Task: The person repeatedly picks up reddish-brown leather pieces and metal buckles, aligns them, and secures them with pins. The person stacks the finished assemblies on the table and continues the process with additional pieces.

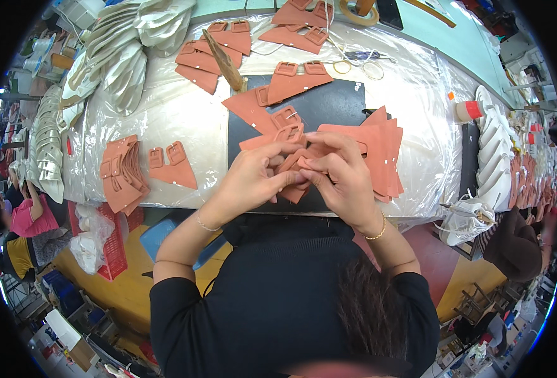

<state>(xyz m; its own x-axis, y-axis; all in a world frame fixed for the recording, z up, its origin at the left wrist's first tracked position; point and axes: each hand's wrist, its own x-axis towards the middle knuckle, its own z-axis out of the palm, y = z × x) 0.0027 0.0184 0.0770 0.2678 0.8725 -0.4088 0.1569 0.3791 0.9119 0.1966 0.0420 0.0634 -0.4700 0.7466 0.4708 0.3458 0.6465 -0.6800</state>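
My left hand and my right hand meet above the dark mat near the table's front edge. Both are closed, fingertips pinching a coral leather shoe piece that is bent between them. Covered buckles stick up just beyond my left fingers; whether they belong to the held piece I cannot tell. Right of my right hand lies a fanned stack of coral leather pieces. More buckled pieces overlap on the mat's far part. Fingers hide much of the held piece.
A pointed wooden stick stands up behind the mat. Left are a stack of buckled pieces, a single one and pale shoe parts. Scissors lie at the back; a red-banded spool stands right. A red crate is below left.
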